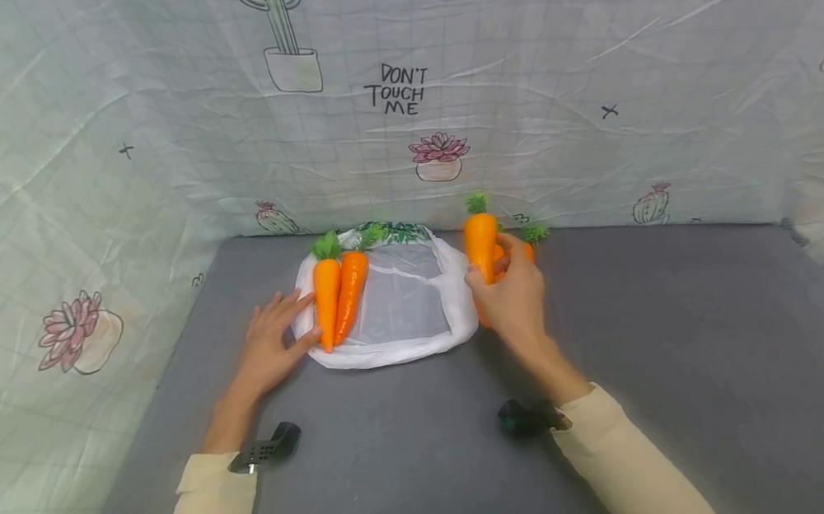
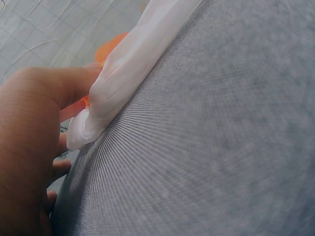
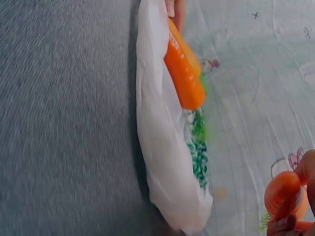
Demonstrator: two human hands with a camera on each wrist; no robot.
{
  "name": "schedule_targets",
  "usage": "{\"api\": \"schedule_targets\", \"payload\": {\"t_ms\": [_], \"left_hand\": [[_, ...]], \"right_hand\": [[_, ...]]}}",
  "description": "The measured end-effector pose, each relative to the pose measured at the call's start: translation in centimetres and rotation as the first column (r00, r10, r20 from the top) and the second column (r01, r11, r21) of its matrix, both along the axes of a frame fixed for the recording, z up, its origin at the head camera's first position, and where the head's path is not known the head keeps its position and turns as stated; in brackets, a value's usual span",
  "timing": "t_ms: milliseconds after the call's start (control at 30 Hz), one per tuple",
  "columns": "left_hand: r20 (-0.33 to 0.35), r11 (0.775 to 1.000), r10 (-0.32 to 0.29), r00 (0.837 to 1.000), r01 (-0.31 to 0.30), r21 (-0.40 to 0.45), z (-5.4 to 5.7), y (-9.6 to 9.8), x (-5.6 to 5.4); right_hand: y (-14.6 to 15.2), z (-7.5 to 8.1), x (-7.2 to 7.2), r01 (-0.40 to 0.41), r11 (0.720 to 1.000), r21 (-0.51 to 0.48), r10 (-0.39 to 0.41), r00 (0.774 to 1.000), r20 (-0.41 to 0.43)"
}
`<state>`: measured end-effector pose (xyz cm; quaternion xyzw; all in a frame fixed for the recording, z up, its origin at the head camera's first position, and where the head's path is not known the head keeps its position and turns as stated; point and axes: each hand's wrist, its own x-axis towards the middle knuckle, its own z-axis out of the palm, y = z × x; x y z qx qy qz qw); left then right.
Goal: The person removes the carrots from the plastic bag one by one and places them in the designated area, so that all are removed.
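Observation:
A white plastic bag (image 1: 391,353) with a rolled-down rim and green print lies open on the table. Two orange toy carrots (image 1: 351,294) with green tops lean side by side along its left inner side. My left hand (image 1: 268,342) rests at that side, fingers spread, thumb and fingertips against the rim and the nearer carrot. Beyond the bag's right rim, my right hand (image 1: 516,293) grips an upright carrot (image 1: 481,240), its green top upward. More orange (image 1: 528,251) and another green top (image 1: 536,233) show behind this hand, partly hidden by the fingers.
A grey cloth covers the table (image 1: 401,456). Behind and to the left hangs a pale curtain (image 1: 532,113) printed with cacti and lettering. Each wrist wears a dark strapped device (image 1: 272,447).

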<state>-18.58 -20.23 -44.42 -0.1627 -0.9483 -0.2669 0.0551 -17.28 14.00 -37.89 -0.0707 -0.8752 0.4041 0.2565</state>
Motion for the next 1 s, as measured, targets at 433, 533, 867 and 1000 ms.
{"api": "schedule_targets", "payload": {"t_ms": [433, 533, 867, 1000], "left_hand": [[-0.004, 1.0, -0.005, 1.0, 0.005, 0.004, 0.2, 0.0, 0.2], [-0.002, 1.0, -0.002, 1.0, 0.002, 0.0, 0.2, 0.0, 0.2], [0.001, 1.0, 0.006, 1.0, -0.006, -0.006, 0.3, 0.1, 0.2], [0.005, 1.0, 0.002, 1.0, -0.002, -0.012, 0.3, 0.0, 0.2]], "right_hand": [[3.4, 0.8, 0.1, 0.062, 0.998, -0.009, -0.062, 0.998, 0.031], [4.2, 0.9, 0.1, 0.08, 0.997, 0.001, -0.08, 0.996, 0.04], [6.2, 0.8, 0.6, 0.125, 0.992, -0.022, -0.122, 0.987, 0.109], [6.8, 0.6, 0.8, 0.137, 0.99, -0.029, -0.132, 0.984, 0.122]]}}
